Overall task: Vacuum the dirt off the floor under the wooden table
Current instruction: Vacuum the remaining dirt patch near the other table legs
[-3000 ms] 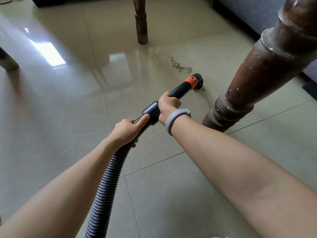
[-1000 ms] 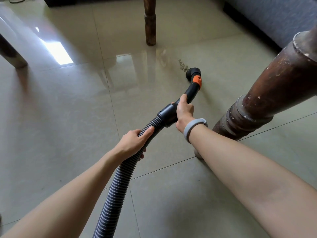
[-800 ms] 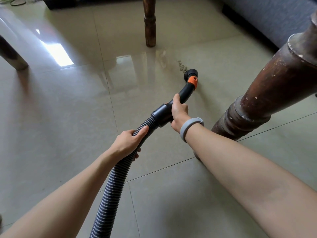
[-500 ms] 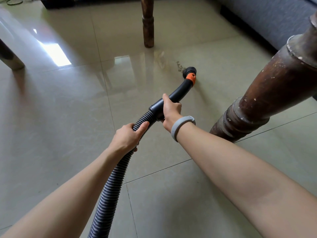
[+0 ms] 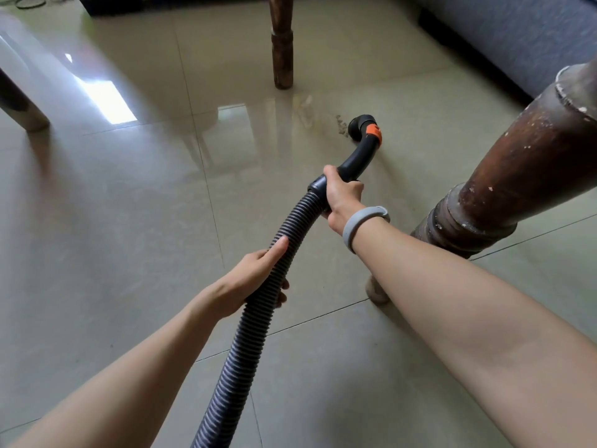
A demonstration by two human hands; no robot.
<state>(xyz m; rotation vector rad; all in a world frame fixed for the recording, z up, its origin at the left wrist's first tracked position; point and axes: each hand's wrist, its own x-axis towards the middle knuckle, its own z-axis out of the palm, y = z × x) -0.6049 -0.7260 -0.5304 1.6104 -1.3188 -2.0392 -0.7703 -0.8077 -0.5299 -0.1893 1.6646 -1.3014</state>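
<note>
A ribbed grey vacuum hose runs from the bottom edge up to a curved black handle tube with an orange band. Its black nozzle sits on the glossy tiles against a small patch of brown dirt. My right hand, a grey band on the wrist, grips the handle where hose and tube join. Lower down, my left hand grips the hose with its fingers wrapped under it.
A thick worn wooden table leg stands close on the right, a thinner one behind the dirt, and a third at the far left. A grey-blue sofa fills the back right. Bright window glare lies on the tiles.
Over three seconds the nozzle has swept from the near end of the dirt trail towards the far leg, and most of the trail is gone. My left hand has slid lower along the hose.
</note>
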